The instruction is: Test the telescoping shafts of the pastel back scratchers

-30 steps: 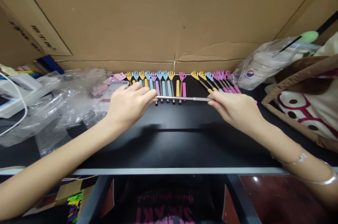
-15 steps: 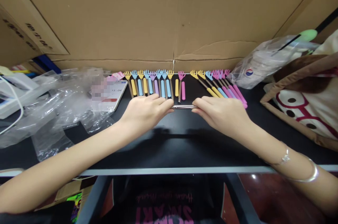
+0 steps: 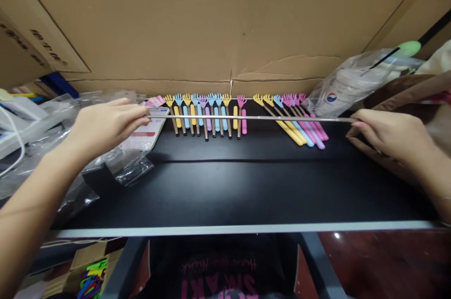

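Observation:
A thin silver telescopic rod (image 3: 253, 118) is stretched out level above the black table (image 3: 246, 186). My left hand (image 3: 105, 122) pinches its left end and my right hand (image 3: 391, 134) pinches its right end, far apart. Behind the rod, a neat row of small back scratchers (image 3: 204, 113) with yellow, blue, purple and pink hand-shaped heads lies against the cardboard wall. A second, slanted bunch of back scratchers (image 3: 296, 118) lies to its right.
A phone (image 3: 151, 122) lies among crumpled clear plastic bags (image 3: 88, 148) at the left. A plastic bag with a logo (image 3: 348, 85) and a patterned tote bag (image 3: 430, 97) sit at the right. A cardboard wall (image 3: 225, 21) closes the back. The table's grey front edge (image 3: 246, 229) runs below.
My hands have drawn apart, left hand going left and right hand going right, and the rod between them has lengthened from a short stub to a long thin pole.

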`<state>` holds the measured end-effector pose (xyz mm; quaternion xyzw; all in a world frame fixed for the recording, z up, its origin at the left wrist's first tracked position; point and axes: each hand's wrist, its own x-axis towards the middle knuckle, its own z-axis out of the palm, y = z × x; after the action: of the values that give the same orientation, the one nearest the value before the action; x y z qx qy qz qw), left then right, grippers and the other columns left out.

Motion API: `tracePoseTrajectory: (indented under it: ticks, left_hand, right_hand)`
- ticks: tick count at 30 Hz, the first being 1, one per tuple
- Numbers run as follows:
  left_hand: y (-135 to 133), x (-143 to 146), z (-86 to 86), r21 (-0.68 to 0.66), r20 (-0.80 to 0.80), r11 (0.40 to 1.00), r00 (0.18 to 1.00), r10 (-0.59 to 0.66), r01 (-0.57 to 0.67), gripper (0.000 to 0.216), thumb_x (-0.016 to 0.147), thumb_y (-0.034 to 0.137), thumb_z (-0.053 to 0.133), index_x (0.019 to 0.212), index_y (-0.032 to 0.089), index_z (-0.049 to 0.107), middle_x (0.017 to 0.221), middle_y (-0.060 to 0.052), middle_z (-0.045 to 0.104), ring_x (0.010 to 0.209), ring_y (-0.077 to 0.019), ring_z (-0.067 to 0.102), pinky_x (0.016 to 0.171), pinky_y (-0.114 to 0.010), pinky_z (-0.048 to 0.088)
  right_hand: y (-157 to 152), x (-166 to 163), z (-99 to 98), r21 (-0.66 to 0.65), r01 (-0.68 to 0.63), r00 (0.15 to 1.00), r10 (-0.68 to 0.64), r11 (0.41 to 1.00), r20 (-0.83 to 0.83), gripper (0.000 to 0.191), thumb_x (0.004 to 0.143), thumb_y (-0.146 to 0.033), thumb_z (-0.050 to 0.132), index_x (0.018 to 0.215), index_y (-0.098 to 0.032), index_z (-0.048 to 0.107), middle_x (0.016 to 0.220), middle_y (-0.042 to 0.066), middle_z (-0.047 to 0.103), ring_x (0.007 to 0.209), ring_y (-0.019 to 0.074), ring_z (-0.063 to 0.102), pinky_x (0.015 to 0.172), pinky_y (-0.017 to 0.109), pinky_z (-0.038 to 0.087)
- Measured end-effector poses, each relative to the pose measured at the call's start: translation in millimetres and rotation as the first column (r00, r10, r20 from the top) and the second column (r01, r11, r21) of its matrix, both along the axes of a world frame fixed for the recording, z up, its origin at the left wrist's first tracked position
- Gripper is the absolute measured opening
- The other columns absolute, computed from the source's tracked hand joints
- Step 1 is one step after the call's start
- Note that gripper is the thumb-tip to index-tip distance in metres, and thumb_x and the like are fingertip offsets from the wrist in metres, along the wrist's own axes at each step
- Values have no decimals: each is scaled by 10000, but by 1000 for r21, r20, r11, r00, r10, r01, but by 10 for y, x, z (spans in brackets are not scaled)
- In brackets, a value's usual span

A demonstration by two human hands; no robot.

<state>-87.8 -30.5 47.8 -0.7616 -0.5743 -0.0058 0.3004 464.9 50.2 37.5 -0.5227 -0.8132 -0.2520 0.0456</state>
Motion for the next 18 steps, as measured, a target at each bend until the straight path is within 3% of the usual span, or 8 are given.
tracePoseTrajectory:
  ticks: [3, 10, 18]
  left_hand:
    - [-19, -126, 0, -36, 15, 999, 999, 28, -27, 340, 981, 401, 308, 927, 214, 586, 869, -30, 580, 784, -152, 537, 515, -202, 234]
    - [-64, -388, -11, -19, -5, 992, 992, 128, -128, 396, 986, 396, 246, 886, 194, 571, 869, -32, 588, 802, -158, 516, 535, -215, 256]
    - [-88, -587, -47, 60, -9, 996, 997, 72, -71, 459, 982, 398, 182, 884, 187, 578, 923, -73, 605, 858, -200, 509, 647, -281, 340]
  right_hand:
    - [64, 202, -63, -10, 75, 997, -75, 997, -3, 345, 886, -434, 312, 779, -205, 548, 807, 115, 650, 719, 190, 551, 606, 289, 330]
    - [153, 343, -83, -45, 51, 998, -53, 998, -36, 363, 874, -407, 303, 852, -198, 599, 856, 119, 644, 776, 203, 571, 631, 294, 365]
    - [144, 351, -83, 17, 61, 998, -60, 998, -13, 369, 890, -380, 340, 964, -170, 634, 879, 119, 660, 773, 205, 574, 635, 291, 366]
